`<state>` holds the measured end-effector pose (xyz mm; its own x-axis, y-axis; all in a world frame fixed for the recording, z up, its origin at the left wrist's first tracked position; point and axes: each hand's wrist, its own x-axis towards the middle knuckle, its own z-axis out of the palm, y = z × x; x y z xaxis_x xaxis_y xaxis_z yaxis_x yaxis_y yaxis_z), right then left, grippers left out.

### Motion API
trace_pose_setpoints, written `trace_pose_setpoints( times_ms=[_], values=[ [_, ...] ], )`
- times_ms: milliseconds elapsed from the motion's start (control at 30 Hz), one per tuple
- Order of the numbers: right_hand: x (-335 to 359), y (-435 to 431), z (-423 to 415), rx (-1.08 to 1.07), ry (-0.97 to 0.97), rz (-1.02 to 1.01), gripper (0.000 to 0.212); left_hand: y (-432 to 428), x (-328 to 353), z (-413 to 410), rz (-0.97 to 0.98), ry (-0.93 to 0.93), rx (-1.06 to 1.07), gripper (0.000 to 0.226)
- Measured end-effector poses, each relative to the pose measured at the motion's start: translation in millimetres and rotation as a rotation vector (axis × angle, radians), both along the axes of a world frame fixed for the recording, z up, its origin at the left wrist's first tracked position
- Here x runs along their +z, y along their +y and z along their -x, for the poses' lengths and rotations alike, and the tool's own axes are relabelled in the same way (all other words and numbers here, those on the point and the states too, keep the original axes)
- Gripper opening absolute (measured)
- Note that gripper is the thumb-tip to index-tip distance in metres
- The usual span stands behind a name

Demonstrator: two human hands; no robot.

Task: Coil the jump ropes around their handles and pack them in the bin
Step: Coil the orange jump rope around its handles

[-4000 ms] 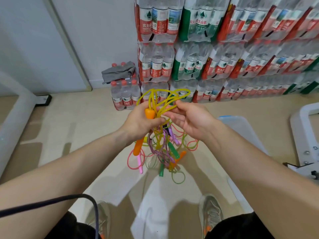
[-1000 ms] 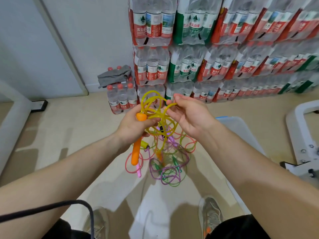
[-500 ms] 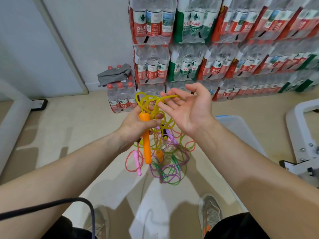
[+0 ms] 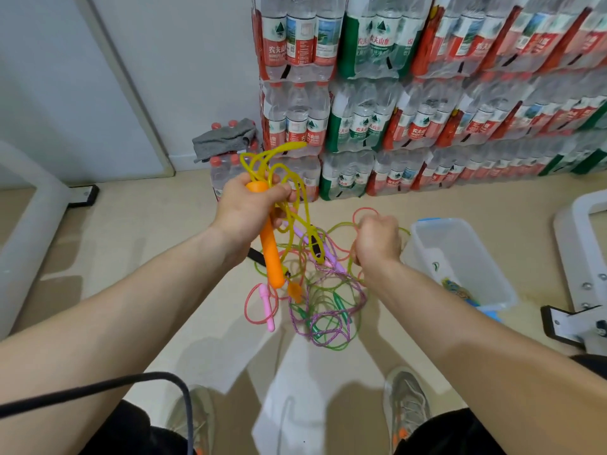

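My left hand (image 4: 248,208) grips an orange handle (image 4: 272,257) that points down, with loops of its yellow rope (image 4: 276,159) bunched above the fist. My right hand (image 4: 377,241) is a fist lower and to the right, holding thin green and pink rope strands. Between and below the hands hangs a tangle of jump ropes (image 4: 325,310) in purple, green and pink, with a pink handle (image 4: 266,307), a purple handle (image 4: 328,254) and green handles among them. The clear plastic bin (image 4: 423,238) stands on the floor just right of my right hand.
Shrink-wrapped packs of water bottles (image 4: 427,93) are stacked against the wall ahead. A grey cloth (image 4: 226,139) lies on a low pack. White machine frames (image 4: 581,264) stand at the right and left. My shoes (image 4: 407,402) are below, and a black cable (image 4: 98,389) crosses my left arm.
My right hand has dropped from the yellow loops, moved right and down, and closed into a fist on thin strands. My left hand has risen a little with the orange handle.
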<state>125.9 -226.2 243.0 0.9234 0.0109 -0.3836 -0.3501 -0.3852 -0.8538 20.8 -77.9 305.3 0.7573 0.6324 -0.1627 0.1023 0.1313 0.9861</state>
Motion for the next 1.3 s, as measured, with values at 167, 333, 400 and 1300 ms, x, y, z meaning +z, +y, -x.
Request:
trace_pose_setpoints(
  times_ms=[167,333,400,1300],
  values=[
    [-36,-6,28,0.738,0.070,0.208,0.033,2,14,3,0.115,-0.044,0.000,0.012],
    [-70,11,45,1.050,0.034,0.346,0.059,0,22,7,0.251,-0.044,0.016,0.014],
    [-86,20,45,1.057,0.055,0.349,0.028,3,23,9,0.304,-0.058,0.032,0.019],
    [26,-13,30,0.369,0.282,-0.289,0.038,37,-5,20,-1.206,0.931,-0.431,0.040]
  ],
)
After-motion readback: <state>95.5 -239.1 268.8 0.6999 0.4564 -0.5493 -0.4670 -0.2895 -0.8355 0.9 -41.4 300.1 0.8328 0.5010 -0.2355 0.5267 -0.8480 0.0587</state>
